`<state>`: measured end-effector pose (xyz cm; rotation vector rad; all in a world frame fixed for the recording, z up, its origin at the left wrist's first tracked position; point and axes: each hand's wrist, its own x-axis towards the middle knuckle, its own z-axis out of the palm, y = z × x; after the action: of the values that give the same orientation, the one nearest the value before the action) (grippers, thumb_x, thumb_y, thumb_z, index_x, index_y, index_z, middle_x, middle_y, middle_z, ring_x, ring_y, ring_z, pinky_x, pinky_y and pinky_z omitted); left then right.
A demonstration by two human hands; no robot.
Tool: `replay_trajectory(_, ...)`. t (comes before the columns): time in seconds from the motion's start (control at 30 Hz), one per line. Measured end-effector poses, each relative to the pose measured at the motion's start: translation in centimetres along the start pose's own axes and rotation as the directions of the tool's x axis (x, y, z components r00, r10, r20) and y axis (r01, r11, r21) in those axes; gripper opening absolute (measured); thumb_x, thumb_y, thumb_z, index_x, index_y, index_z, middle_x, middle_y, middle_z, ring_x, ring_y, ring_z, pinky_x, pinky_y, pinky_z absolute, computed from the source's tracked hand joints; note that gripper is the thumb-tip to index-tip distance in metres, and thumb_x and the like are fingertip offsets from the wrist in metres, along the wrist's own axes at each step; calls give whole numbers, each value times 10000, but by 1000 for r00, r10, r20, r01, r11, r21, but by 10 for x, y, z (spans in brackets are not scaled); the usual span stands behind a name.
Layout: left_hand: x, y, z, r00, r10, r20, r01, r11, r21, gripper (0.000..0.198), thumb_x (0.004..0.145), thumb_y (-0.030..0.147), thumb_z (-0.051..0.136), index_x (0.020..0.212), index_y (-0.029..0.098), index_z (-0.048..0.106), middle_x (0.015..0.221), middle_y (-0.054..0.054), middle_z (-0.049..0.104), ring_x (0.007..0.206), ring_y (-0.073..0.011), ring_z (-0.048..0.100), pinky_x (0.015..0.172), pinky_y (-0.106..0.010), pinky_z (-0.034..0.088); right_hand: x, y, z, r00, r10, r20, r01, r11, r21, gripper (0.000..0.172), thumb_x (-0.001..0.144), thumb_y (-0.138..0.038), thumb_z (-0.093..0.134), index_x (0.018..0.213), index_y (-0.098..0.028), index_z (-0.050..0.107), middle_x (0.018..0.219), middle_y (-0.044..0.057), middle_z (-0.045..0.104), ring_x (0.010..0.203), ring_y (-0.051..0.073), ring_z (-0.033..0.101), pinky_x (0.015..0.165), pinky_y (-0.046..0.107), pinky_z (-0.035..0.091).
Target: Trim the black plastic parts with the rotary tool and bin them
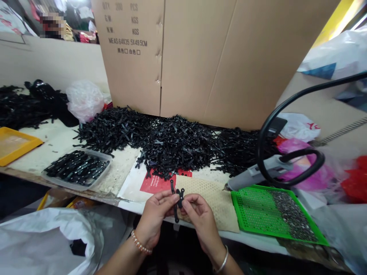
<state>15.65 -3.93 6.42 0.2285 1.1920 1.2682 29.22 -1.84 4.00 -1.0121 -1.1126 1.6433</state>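
My left hand (153, 214) pinches a long, narrow black strip (176, 216) with round ends, held nearly upright above the bench's front edge. Fingers of my right hand (202, 215) close on a shorter set of black linkage pieces (181, 194) with holes, right beside the strip. Whether the two parts are joined I cannot make out. Beyond my hands rises a heap of black linkage pieces (177, 143). To the right a grey power screwdriver (252, 173) lies with its tip over a beige textured mat (209, 191).
A green tray (258, 214) of small metal fasteners sits at right. At left are a clear tub (77, 168) of black parts and a yellow tray (17, 145). A large cardboard box (200, 57) blocks the back. The black cable (260, 141) loops above the screwdriver.
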Motion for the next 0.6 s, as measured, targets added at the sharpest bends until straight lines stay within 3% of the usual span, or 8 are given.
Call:
replay_trajectory(0.17,-3,-7,2,997,-62,44,62,998,6,378,521,339,885,764,125,690,718,-19,693,626,-109,622,557,-191,475,-9,5,-5,999,-47,-2,47,997,-55,304,743,-423,788,778,-180,608,762,13,575,704,145,559,658,229,477)
replay_trajectory(0.3,-3,-5,1,976,-150,159,150,989,11,346,550,303,878,795,126,709,769,-34,702,661,-109,630,611,-200,498,-11,9,-10,997,-31,-71,30,1000,-6,343,715,-420,812,898,-197,626,811,23,608,742,159,578,681,243,494)
replay_trajectory(0.4,-1,-2,-1,957,-191,218,183,982,54,343,580,305,864,826,119,714,833,-69,718,707,-133,652,657,-226,516,-12,9,-13,998,-10,-58,11,1000,14,375,704,-425,819,935,-194,635,836,39,634,770,177,593,710,275,508)
replay_trajectory(0.6,1,0,2,974,-174,143,155,978,136,369,589,336,852,855,126,706,837,-82,728,720,-148,670,658,-221,501,-6,1,-22,995,89,38,-91,994,67,358,701,-423,822,881,-181,630,840,30,647,750,165,605,715,289,516)
